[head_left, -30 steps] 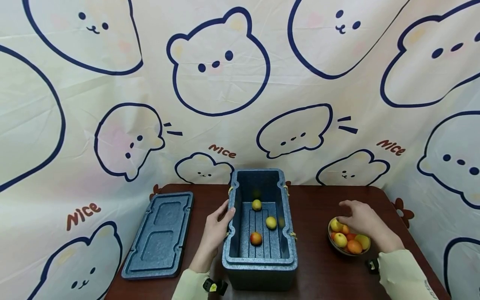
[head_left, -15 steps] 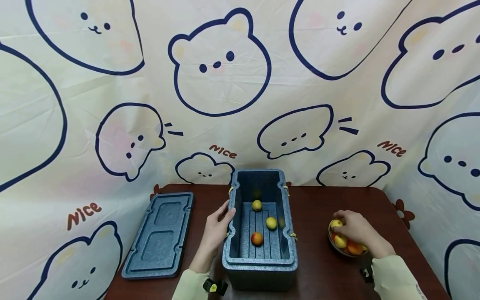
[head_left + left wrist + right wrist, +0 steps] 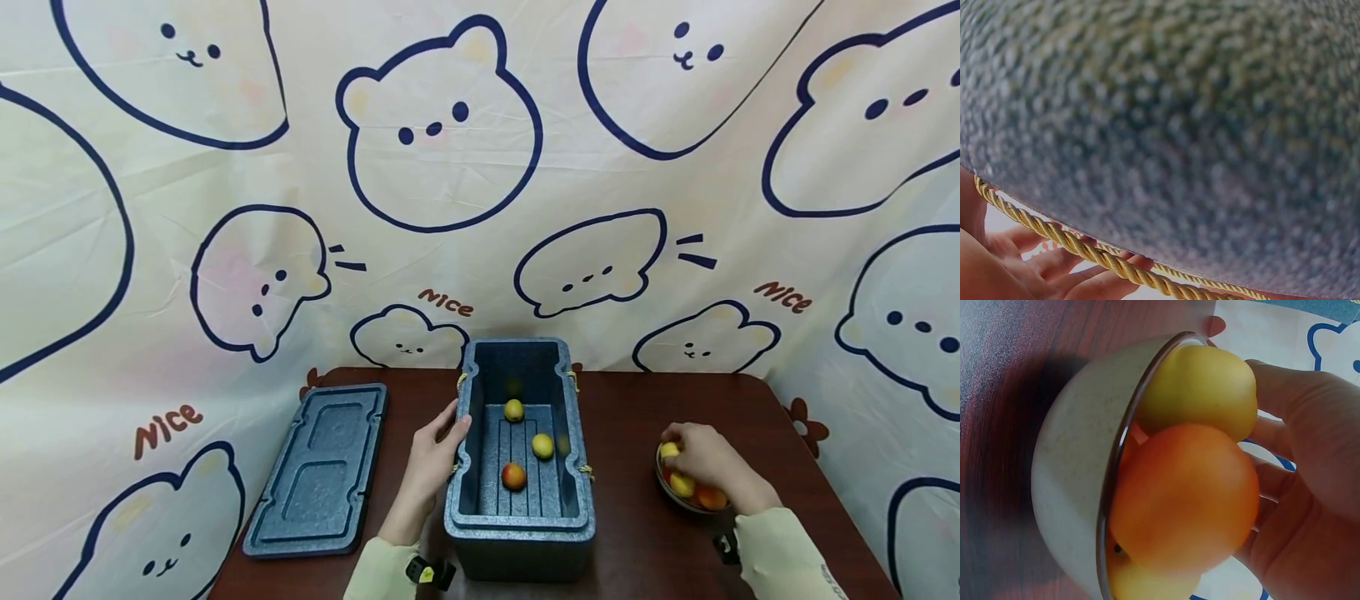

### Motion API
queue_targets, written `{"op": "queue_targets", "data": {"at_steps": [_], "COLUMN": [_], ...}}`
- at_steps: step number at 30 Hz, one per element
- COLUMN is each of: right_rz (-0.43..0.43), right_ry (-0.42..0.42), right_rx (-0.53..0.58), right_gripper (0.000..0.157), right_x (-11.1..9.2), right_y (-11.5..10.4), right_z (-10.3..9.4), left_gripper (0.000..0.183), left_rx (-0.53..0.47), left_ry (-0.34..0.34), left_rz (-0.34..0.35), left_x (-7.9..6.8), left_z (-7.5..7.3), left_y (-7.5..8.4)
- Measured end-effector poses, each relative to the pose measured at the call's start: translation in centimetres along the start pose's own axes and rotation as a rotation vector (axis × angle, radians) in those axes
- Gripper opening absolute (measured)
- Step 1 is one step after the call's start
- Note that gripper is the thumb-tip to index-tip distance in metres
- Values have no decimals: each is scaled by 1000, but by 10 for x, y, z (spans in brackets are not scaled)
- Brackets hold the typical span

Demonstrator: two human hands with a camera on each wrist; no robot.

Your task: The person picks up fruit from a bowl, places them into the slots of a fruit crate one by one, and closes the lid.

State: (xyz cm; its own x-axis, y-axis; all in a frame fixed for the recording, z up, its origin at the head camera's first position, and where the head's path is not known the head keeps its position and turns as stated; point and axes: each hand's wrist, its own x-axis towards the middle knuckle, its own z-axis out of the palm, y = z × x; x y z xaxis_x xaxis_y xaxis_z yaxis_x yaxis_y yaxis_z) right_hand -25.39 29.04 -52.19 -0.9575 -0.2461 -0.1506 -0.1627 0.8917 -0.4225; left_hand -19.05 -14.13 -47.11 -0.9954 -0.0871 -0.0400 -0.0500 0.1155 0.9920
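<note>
On the left side of the blue-grey foam box [image 3: 519, 527], my left hand [image 3: 431, 458] rests with its thumb at the rim and its fingers along the outer wall. In the left wrist view a twisted gold rope [image 3: 1079, 247] crosses in front of its spread fingers. My right hand [image 3: 708, 457] is over a fruit bowl [image 3: 1079, 456], its thumb and fingers around a yellow fruit [image 3: 1210, 387] at the far side. An orange [image 3: 1188, 497] sits in front of the palm. Inside the box lie two yellow fruits [image 3: 542, 446] and a red-yellow one [image 3: 513, 477].
A blue-grey lid [image 3: 318, 475] with two recessed panels lies on the dark wood table [image 3: 622, 533], left of the box. A cloth with cartoon bears [image 3: 442, 183] hangs behind the table and along its sides.
My right hand has come down and left into the bowl and closed its fingers around the yellow fruit. The left hand and the box have stayed in place.
</note>
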Motion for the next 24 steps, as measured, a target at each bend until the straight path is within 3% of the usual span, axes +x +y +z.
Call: {"op": "queue_targets", "data": {"at_steps": [24], "right_rz": [34], "right_ry": [-3], "right_rx": [65], "right_gripper": [29], "right_x": [-4], "right_y": [-5], "right_z": [-8], "left_gripper": [58], "left_rx": [9], "left_ry": [-12], "left_rz": [-3], "left_x": [-2], "left_z": [-1], "left_y": [1]}}
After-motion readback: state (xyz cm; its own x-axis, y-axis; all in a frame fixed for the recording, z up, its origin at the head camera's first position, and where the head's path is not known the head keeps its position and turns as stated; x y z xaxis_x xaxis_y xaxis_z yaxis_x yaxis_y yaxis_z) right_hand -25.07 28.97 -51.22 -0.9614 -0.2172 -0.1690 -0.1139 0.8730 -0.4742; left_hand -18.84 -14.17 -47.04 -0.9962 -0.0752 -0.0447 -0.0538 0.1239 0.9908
